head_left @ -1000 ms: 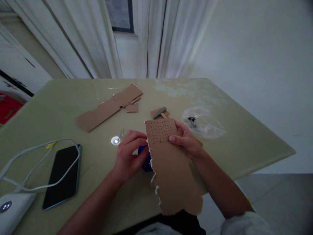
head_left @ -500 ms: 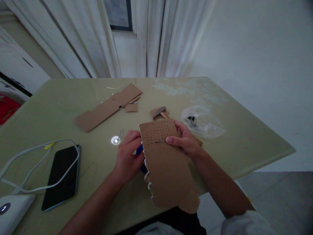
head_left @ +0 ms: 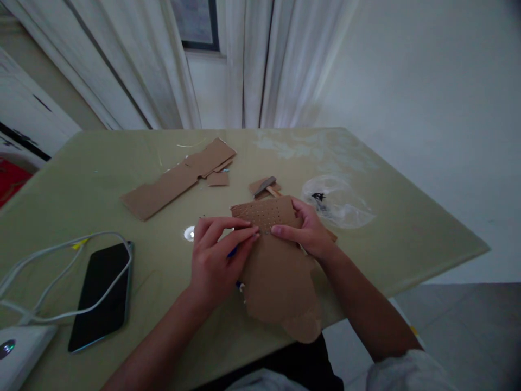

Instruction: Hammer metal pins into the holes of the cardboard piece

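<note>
Phone (head_left: 100, 296) under a white cable (head_left: 61, 255) lies far left on the desk (head_left: 407, 239). Left hand (head_left: 215, 260) presses flat fingers on the perforated cardboard sheet (head_left: 277, 266); a blue object (head_left: 233, 252) peeks beneath. Right hand (head_left: 309, 231) pinches the sheet's right edge, thumb on top. Plastic bag (head_left: 337, 209) lies rightmost.

Dim room. Pale green worktop (head_left: 93, 179) fills foreground. White curtains (head_left: 260, 60) hang behind, dark window (head_left: 194, 24) between them. Plain white wall (head_left: 427, 81) right. Grey floor (head_left: 456, 315) lower right.
</note>
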